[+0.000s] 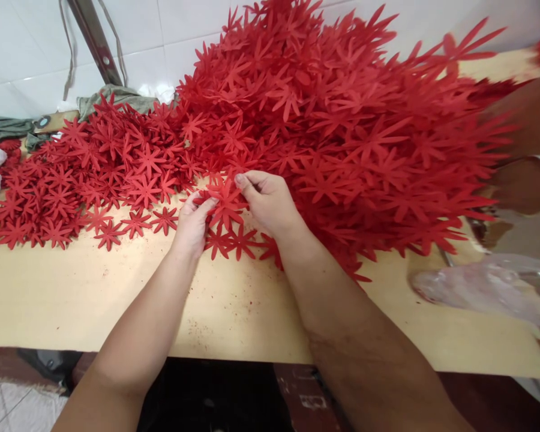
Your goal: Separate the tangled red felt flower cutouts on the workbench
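My left hand (pixel 192 223) and my right hand (pixel 269 201) meet over a red star-shaped cutout flower (pixel 226 203), each pinching it by its petals just above the tan table (pixel 117 300). Right behind them rises a big heap of the same red flowers (pixel 342 114). A flatter spread of smaller red flowers (pixel 90 174) lies to the left of my hands. A few single flowers (pixel 234 241) lie flat under my wrists.
A clear plastic bag (pixel 490 288) lies at the right edge of the table. Another person's arm (pixel 528 120) shows at far right. Grey-green cloth (pixel 112 96) and a metal bar (pixel 94 39) sit against the white tiled wall behind.
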Available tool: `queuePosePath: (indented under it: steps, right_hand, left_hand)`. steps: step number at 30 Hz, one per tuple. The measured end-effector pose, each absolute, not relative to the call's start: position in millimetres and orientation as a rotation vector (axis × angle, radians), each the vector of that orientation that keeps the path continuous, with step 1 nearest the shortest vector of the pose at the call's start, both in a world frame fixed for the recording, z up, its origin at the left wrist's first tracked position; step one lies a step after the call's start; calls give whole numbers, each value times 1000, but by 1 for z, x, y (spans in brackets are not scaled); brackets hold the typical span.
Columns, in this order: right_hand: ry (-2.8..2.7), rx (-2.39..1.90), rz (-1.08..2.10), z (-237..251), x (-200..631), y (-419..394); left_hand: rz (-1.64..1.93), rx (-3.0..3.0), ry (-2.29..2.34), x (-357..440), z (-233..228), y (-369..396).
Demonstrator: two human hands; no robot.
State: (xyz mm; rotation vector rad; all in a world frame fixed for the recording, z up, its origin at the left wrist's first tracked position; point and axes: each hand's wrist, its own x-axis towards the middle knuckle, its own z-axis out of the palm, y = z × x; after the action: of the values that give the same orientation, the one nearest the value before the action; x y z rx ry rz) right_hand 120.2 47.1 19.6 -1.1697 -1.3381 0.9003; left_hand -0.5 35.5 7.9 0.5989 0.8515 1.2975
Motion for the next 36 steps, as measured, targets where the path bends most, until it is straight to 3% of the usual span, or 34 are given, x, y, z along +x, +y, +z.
queuePosePath:
  steps: [10, 17, 36]
  right_hand:
    - [-982, -1285, 806, 13, 152, 58]
    - [-1057, -1176, 1088, 21, 138, 51]
    - [-1066, -1234, 1005, 11, 136, 57]
  left_hand:
    - [1314, 494, 918, -14, 8, 41]
    - [1274, 489, 936, -11, 7, 41]
    - [1255, 543, 937, -9, 7, 39]
